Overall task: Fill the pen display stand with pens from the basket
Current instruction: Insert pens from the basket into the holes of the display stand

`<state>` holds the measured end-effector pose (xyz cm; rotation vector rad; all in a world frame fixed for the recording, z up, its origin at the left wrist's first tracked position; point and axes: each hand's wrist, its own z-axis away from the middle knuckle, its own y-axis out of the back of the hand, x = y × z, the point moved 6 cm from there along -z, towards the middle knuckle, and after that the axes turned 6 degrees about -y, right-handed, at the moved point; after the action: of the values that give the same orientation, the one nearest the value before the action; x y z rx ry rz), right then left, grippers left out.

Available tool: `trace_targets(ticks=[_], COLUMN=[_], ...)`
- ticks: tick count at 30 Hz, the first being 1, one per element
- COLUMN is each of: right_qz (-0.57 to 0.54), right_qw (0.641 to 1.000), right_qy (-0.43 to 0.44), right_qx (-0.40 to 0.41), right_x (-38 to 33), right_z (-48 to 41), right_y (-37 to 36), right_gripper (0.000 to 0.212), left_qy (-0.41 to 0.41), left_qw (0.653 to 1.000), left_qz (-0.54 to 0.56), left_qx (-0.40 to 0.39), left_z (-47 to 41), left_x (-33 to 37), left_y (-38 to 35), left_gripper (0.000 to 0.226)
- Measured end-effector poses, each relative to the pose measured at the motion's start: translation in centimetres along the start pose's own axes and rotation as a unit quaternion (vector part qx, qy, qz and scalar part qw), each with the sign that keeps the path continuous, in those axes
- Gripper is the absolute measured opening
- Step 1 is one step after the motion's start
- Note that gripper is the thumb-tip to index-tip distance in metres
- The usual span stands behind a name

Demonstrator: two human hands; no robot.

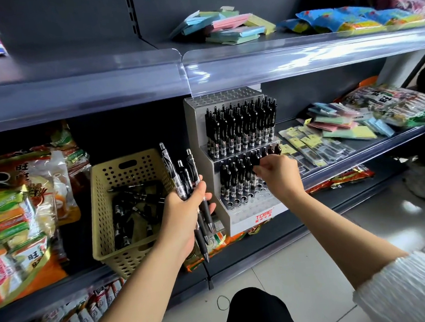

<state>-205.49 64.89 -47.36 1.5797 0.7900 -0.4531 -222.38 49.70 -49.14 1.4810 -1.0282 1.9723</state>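
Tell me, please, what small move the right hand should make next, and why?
Probably press the pen pinched by the right hand straight down into a hole in the display stand, then release. It stands at the lower tier, empty holes show in front, and the left hand grips more pens.

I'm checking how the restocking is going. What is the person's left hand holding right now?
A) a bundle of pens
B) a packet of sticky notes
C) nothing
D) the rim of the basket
A: the left hand grips a bundle of pens, clicker ends up, beside the basket.
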Motion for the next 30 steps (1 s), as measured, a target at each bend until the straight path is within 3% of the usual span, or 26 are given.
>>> trace_targets(ticks=[12,14,19,21,25,28,30], right_qz=[0.053,0.038,-0.042,-0.092,-0.169,-0.180,-0.231], right_qw=[0.998,0.998,0.999,0.995,0.963,0.955,0.933], right_qy=[-0.003,-0.016,-0.023,-0.008,0.018,0.023,-0.034], right_qx=[-0.044,-0.041,0.010,-0.036,-0.211,-0.235,-0.273], right_x=[0.9,1.1,0.0,-1.5,-4.8,-5.1,-4.2], right_z=[-0.3,-0.3,0.8,2.0,5.3,6.1,6.3], right_y=[-0.6,-0.3,1.8,2.1,0.7,0.1,-0.2], right_gripper=[0.019,0.012,0.020,0.016,0.013,0.016,0.013], left_qy=[0.022,0.021,0.016,0.017,0.025,0.022,0.024], left_qw=[0.999,0.999,0.999,0.999,0.997,0.995,0.994], left_qz=[0.026,0.022,0.009,0.003,-0.019,-0.051,-0.056], left_qx=[-0.021,-0.028,-0.044,-0.046,-0.066,-0.082,-0.092], left_z=[0.5,0.6,0.7,0.9,1.5,2.0,2.0], left_x=[-0.5,-0.5,-0.6,-0.9,-1.5,-1.8,-2.0], left_y=[-0.8,-1.0,-1.5,-2.0,-3.0,-3.5,-3.5], left_gripper=[0.018,0.018,0.020,0.021,0.027,0.031,0.031])
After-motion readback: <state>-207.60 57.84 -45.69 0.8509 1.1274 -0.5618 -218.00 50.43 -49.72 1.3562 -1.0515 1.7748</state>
